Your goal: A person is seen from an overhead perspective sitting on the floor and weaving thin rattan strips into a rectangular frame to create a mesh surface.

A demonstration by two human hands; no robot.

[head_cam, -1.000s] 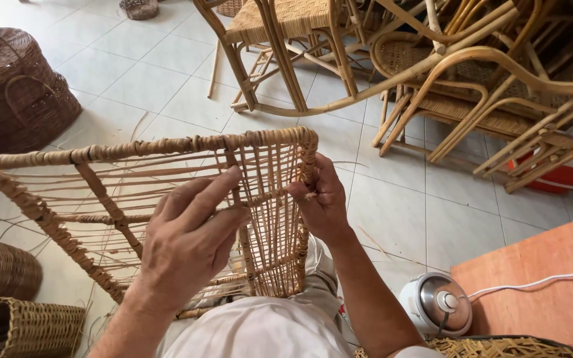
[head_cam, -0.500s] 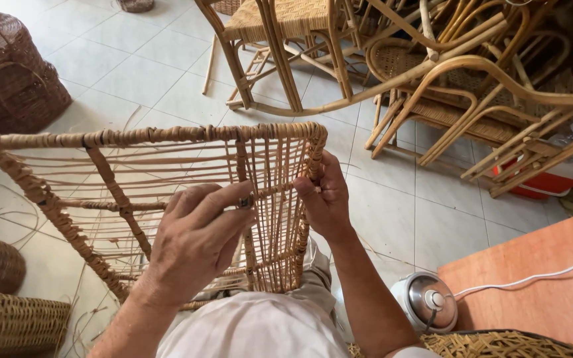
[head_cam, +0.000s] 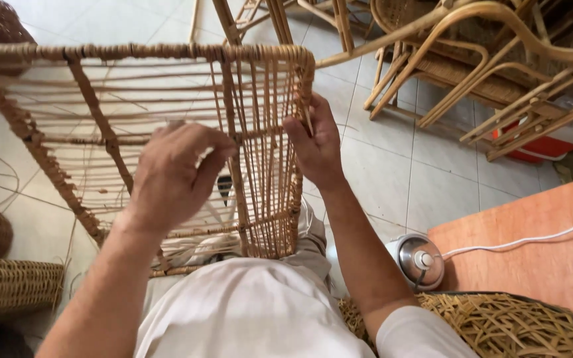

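My left hand [head_cam: 170, 176] pinches a cane strand on the rattan frame [head_cam: 167, 132] over my lap; my right hand [head_cam: 316, 142] grips its woven edge. A red-and-white container [head_cam: 545, 142] sits under stacked rattan chairs [head_cam: 485, 59] on the pale tiled floor [head_cam: 392, 172].

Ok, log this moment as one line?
left hand: pinching strand on rattan frame | right hand: gripping woven panel edge | frame upright on lap
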